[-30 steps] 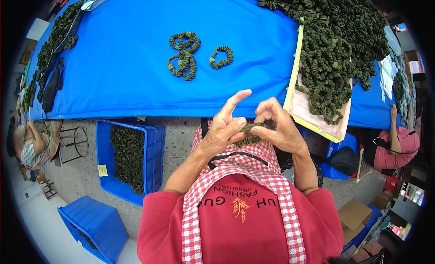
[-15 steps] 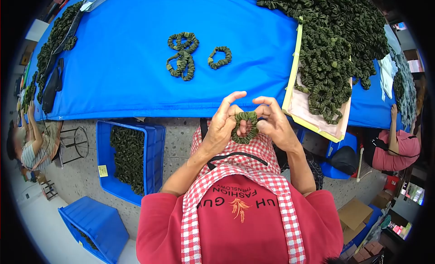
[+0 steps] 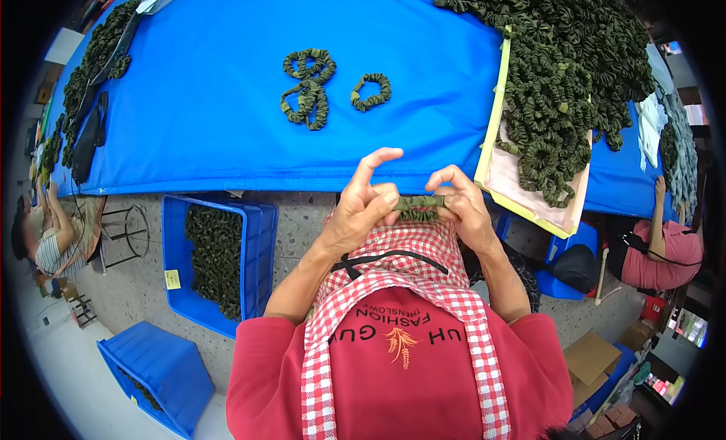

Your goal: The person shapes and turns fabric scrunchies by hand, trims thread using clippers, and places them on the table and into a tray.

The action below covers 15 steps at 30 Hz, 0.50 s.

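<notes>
A dark green scrunchie (image 3: 420,208) is stretched flat between my two hands, above the red checked apron. My left hand (image 3: 368,202) pinches one end between thumb and fingers, its index finger raised. At the other end, my right hand (image 3: 463,206) grips with thumb and curled fingers. Beyond my hands, on the blue tablecloth (image 3: 227,100), lie a small cluster of scrunchies (image 3: 308,88) and one single scrunchie (image 3: 370,92). To the right, a yellow-rimmed tray (image 3: 493,107) holds a heap of scrunchies (image 3: 548,130).
A larger scrunchie pile (image 3: 590,39) spreads behind the tray. Left of me on the floor stand a blue crate (image 3: 259,266) with dark green pieces and another blue crate (image 3: 162,364), tilted. Other people sit at the far left (image 3: 64,236) and right (image 3: 665,247); cardboard boxes (image 3: 594,360) stand lower right.
The scrunchie went from a round ring to a stretched, flattened band as my hands moved slightly apart. The view has shifted a little; the pieces on the table stay put.
</notes>
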Tool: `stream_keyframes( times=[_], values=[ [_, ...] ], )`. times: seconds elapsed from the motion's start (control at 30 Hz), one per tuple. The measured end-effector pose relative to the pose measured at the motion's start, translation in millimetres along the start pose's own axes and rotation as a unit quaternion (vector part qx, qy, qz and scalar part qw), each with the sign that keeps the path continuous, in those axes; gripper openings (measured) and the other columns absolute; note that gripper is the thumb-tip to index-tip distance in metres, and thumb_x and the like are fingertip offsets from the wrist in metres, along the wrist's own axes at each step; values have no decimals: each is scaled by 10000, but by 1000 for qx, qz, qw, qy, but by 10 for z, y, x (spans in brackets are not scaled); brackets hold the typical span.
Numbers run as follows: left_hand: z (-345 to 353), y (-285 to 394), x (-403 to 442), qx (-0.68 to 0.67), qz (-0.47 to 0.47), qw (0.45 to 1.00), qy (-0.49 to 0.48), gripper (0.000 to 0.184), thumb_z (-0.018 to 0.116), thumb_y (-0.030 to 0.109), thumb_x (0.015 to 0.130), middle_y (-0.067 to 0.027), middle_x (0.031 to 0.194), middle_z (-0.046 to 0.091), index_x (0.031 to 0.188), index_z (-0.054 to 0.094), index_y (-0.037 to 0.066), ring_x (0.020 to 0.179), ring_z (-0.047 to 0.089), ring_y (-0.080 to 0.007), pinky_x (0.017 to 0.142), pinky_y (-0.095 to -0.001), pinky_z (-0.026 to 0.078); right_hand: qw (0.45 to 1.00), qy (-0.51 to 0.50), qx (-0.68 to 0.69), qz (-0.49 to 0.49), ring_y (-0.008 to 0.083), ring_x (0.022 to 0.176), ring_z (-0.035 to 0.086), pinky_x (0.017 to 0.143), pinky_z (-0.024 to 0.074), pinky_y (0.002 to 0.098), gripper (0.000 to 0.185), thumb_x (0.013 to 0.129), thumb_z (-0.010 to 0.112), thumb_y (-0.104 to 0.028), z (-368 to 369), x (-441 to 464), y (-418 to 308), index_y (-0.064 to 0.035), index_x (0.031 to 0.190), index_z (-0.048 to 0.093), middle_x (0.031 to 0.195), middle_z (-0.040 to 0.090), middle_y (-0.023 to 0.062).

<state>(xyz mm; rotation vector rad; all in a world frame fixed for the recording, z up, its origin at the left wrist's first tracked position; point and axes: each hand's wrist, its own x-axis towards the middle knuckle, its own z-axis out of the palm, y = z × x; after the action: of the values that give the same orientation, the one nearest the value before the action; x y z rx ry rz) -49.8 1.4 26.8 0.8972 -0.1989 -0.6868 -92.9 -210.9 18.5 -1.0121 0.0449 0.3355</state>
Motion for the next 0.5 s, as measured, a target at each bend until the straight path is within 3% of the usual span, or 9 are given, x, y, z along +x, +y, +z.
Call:
stream_keyframes(
  times=[0.07, 0.13, 0.33, 0.4, 0.47, 0.5],
  values=[
    [27, 6, 26, 64, 18, 998, -10, 507, 501, 76, 930, 10, 679, 494, 1399, 310, 98, 617, 474, -81, 591, -189, 360, 973, -5, -228, -42, 65, 559, 392, 519, 292, 185, 297, 829, 486, -21, 78, -6, -100, -50, 1124, 481, 689, 487, -11],
    [41, 6, 34, 127, 34, 991, -19, 498, 504, 71, 934, 2, 691, 514, 1394, 317, 98, 628, 495, -85, 612, -198, 381, 893, -8, -443, -79, 79, 591, 432, 544, 326, 185, 254, 834, 502, -41, 140, -23, -153, -46, 1088, 484, 745, 517, 10],
    [18, -37, 71, 160, 4, 987, 1, 445, 512, 52, 926, -23, 758, 558, 1354, 396, 87, 702, 541, -112, 660, -229, 426, 962, 36, -268, -40, 83, 535, 434, 521, 362, 217, 267, 812, 559, -43, 59, -49, -109, -43, 1075, 514, 694, 551, -1],
    [-1, -44, 136, 339, 139, 929, 54, 413, 522, 48, 915, -37, 819, 564, 1320, 441, 72, 732, 547, -126, 681, -243, 438, 949, 98, -285, -89, 116, 587, 495, 571, 410, 244, 292, 798, 595, -51, 118, -37, -75, -43, 1081, 522, 746, 587, 20],
    [12, -57, 208, 499, 269, 817, 105, 383, 532, 45, 905, -50, 880, 570, 1285, 486, 57, 762, 554, -140, 702, -257, 450, 930, 158, -301, -139, 149, 638, 556, 620, 457, 271, 319, 785, 631, -59, 172, 0, -52, -42, 1087, 529, 798, 622, 40],
    [45, -76, 218, 499, 272, 817, 104, 383, 532, 45, 905, -50, 880, 570, 1285, 486, 57, 762, 554, -140, 702, -257, 450, 929, 158, -302, -141, 149, 638, 556, 620, 457, 271, 319, 785, 631, -59, 199, 22, -30, -42, 1087, 529, 798, 622, 40]
  ],
)
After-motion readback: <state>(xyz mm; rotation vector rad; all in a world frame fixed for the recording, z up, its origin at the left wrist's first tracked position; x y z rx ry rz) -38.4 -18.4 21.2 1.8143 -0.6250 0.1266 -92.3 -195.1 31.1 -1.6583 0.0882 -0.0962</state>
